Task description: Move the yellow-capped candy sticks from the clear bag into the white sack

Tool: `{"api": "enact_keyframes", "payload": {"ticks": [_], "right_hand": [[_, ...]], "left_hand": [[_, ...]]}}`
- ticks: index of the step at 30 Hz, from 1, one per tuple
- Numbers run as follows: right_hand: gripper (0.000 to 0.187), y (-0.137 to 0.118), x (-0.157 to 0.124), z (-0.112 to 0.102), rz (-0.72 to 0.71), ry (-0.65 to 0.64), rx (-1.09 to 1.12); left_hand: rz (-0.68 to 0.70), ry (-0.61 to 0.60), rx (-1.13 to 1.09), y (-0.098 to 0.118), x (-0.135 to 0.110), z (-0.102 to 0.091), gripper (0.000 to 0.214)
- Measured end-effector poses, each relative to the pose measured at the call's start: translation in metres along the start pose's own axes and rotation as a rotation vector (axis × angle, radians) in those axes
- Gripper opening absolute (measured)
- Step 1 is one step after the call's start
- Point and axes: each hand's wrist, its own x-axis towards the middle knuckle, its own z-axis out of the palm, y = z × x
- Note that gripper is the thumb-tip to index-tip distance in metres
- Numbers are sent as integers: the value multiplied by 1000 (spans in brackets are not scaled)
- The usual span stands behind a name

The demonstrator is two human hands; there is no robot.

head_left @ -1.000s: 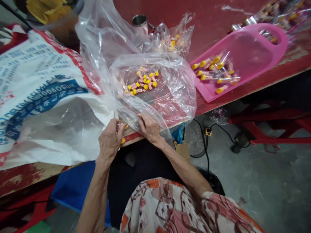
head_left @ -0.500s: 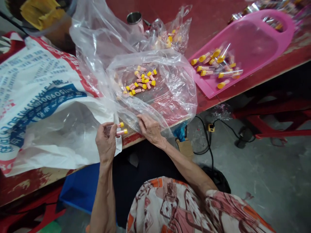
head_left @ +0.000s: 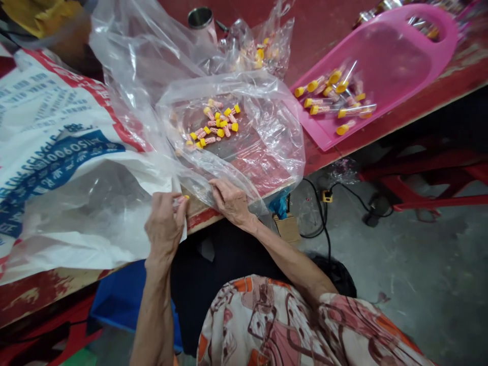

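My left hand (head_left: 164,223) is closed at the table edge, beside the mouth of a white printed sack (head_left: 76,218). Between its fingers is a small yellow-capped tube (head_left: 177,202), mostly hidden; whether a second tube is in the hand cannot be made out. My right hand (head_left: 231,202) pinches the near rim of a clear plastic bag (head_left: 263,127) that lies open on the table. Several yellow-capped tubes (head_left: 220,122) with pink and white bits inside lie in a loose pile within the bag.
A pink scoop-shaped tray (head_left: 396,56) at the right holds several larger yellow-capped tubes (head_left: 324,108). Behind the bag stand a metal-lined cup (head_left: 201,23) and another filled clear bag (head_left: 263,53). Below are a blue bin (head_left: 118,295), a cardboard box (head_left: 286,227) and floor cables (head_left: 324,223).
Two tubes stuck out past my left fingers before; now only a bit of yellow cap shows there, and the hand has turned. My right hand keeps its hold. The view has shifted slightly.
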Motion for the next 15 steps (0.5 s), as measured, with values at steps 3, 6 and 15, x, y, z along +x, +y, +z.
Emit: {"api": "enact_keyframes", "payload": {"ticks": [3,6,15], "right_hand": [[30,-1,0,-2,-4,-4,1],[30,-1,0,-3,-8,1,11],[29,0,-1,-1,-1,-8,2]], "left_hand": [[-33,-85,19,0,5,6,17],[-19,-106,-129,-6,8,5,18],[-24,2,-171,-4,2,18,19]]}}
